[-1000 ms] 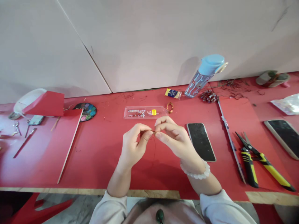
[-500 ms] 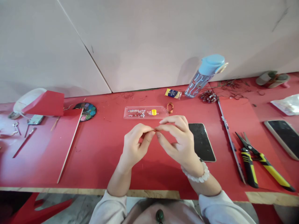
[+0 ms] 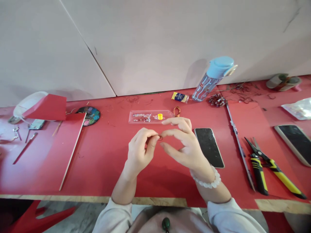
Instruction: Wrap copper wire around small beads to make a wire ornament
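My left hand point(image 3: 140, 149) is closed in a pinch, thumb against forefinger, on a thin dark red cord point(image 3: 160, 138). A small loop of the cord sticks out past those fingertips. My right hand point(image 3: 182, 142) is just to the right, its thumb and forefinger apart and the other fingers loosely curved. Its forefinger tip is close to the loop; whether it touches I cannot tell. Beyond the hands lies a clear plastic tray point(image 3: 155, 121) with small beads point(image 3: 142, 117) and a yellow ring-shaped piece point(image 3: 160, 116) in it.
Beside the tray are an orange-brown ring point(image 3: 177, 111) and a small yellow-and-blue packet point(image 3: 180, 97). A blue-lidded bottle point(image 3: 212, 79) stands behind. A phone point(image 3: 209, 147) lies right of my hands, with pruning shears point(image 3: 270, 161) further right. A board point(image 3: 70, 149) lies on the left.
My right thumb and forefinger have parted and drawn slightly away from the left fingertips. The cord's small loop now shows at my left pinch, which stays nearly in place.
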A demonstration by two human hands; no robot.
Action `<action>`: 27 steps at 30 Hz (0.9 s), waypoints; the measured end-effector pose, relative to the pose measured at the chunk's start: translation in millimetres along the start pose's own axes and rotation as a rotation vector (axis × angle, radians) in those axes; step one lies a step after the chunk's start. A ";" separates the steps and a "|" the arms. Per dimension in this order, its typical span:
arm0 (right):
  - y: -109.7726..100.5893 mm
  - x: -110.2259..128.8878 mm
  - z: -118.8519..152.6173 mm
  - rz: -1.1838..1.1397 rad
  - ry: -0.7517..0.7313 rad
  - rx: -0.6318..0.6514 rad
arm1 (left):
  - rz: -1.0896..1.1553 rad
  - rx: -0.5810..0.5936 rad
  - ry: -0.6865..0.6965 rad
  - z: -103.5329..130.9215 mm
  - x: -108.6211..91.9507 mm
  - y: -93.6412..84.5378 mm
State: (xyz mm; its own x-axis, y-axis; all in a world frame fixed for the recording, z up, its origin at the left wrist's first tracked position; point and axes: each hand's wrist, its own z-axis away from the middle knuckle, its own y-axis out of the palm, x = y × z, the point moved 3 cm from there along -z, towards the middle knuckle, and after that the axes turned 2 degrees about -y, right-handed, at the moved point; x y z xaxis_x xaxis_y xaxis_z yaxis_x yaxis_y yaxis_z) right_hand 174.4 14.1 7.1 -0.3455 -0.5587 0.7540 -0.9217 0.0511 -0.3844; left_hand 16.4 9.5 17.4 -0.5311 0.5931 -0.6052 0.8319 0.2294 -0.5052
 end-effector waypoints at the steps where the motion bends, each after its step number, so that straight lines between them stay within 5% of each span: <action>1: -0.2 1.3 0.3 0.037 -0.026 -0.017 | -0.005 0.002 -0.012 0.1 -0.4 0.2; 13: 14.1 -6.1 4.6 -0.255 0.127 -0.101 | -0.022 0.002 -0.007 0.8 -3.1 1.0; 27: -0.5 4.5 1.3 0.062 0.021 -0.175 | -0.013 0.011 0.089 0.0 -3.9 4.1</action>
State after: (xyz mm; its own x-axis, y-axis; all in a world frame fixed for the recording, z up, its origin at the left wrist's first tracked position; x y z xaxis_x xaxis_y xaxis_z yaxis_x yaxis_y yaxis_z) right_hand 173.6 10.4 10.0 -0.4045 -0.5330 0.7431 -0.9145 0.2292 -0.3334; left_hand 21.8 8.1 17.7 -0.5249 0.6564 -0.5419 0.8230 0.2290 -0.5199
